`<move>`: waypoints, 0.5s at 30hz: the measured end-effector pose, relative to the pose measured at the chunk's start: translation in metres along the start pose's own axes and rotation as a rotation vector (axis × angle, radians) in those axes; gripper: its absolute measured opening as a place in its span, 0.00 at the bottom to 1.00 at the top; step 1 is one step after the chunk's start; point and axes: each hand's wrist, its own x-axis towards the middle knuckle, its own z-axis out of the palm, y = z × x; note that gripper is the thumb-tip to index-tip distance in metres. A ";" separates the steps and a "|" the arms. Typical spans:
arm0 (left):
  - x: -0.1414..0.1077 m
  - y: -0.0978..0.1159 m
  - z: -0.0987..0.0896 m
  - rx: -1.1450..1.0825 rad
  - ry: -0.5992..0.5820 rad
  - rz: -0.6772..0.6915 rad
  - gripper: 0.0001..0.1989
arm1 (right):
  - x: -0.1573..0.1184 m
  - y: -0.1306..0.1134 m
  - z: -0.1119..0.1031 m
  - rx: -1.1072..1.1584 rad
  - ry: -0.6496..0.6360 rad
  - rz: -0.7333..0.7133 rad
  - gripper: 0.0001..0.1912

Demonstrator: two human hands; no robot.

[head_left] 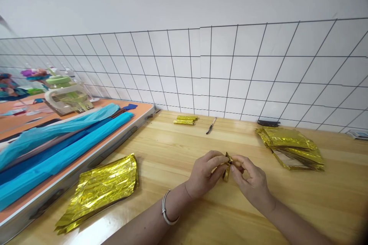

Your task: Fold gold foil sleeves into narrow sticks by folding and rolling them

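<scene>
My left hand (pixel 207 172) and my right hand (pixel 250 180) meet over the wooden table, both pinching a small folded piece of gold foil (pixel 226 174). The foil's lower end hangs below my fingertips; part of it is hidden by them. A silver bangle circles my left wrist. To the left lies a wide stack of crinkled gold foil (pixel 105 185). On the right is a fanned pile of gold foil sheets (pixel 290 143). Two narrow gold strips (pixel 184 121) rest near the wall.
A pen (pixel 211 125) lies beyond my hands, and a black object (pixel 268 123) sits by the tiled wall. On the left, an orange-topped board (pixel 123 125) bears blue crepe paper (pixel 66 151) and a green-lidded jug (pixel 67 93).
</scene>
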 end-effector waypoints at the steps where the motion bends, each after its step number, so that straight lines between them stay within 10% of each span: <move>1: 0.000 0.000 0.000 0.004 0.006 -0.002 0.11 | 0.000 0.000 0.000 0.000 -0.003 -0.005 0.11; 15: 0.003 0.005 0.004 0.056 0.082 -0.076 0.08 | -0.001 0.006 0.004 -0.003 0.006 -0.059 0.07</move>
